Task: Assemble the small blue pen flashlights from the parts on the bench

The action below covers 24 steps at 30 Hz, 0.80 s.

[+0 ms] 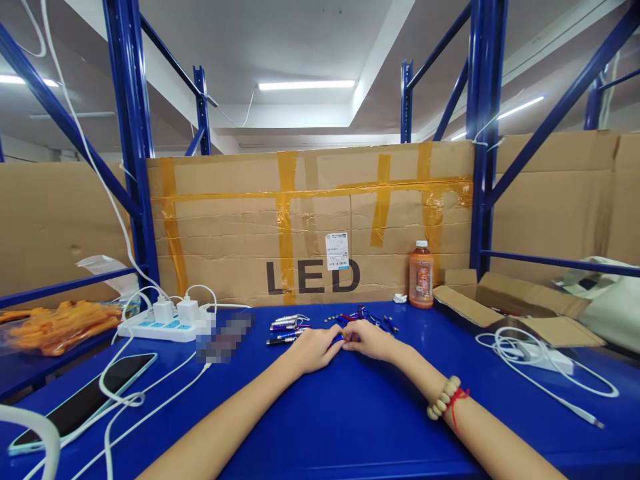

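My left hand [311,349] and my right hand [369,339] meet over the middle of the blue table. Both hands have their fingers closed around a small blue object [337,339], mostly covered by the fingers, so its kind does not show. Just left of my left hand lie several slim pen-like items [284,339], some dark blue or black with silver parts, and silver ones [287,319] behind them. Beyond my right hand is a loose group of small blue, red and metallic pieces [363,313], too small to name.
A power strip [165,328] with chargers and white cables stands left, near a phone [85,400] and bagged orange items [65,327]. Behind are a cardboard sheet [240,233], a bottle [421,277] and crumpled tissue [399,298]. An open carton [525,300] and coiled white cable [535,360] lie right.
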Motion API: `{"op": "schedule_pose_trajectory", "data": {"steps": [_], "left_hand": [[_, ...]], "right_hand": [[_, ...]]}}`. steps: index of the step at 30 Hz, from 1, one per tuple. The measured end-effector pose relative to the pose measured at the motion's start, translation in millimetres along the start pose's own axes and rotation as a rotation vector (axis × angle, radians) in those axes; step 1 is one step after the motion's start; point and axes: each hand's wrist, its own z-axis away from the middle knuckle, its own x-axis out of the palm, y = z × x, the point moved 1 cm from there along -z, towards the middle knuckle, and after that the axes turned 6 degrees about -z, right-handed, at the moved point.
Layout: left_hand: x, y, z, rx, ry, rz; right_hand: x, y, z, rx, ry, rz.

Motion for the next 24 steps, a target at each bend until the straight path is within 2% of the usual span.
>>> {"op": "schedule_pose_trajectory", "data": {"steps": [16,24], "left_hand": [[1.8,-1,0,-0.036,-0.014,-0.007],[2.1,-2,-1,-0.016,-0.04,-0.029]], "right_hand": [[-4,-11,6,0.017,-0.072,-0.098],[-3,-10,4,0.07,-0.11,-0.159]]}}
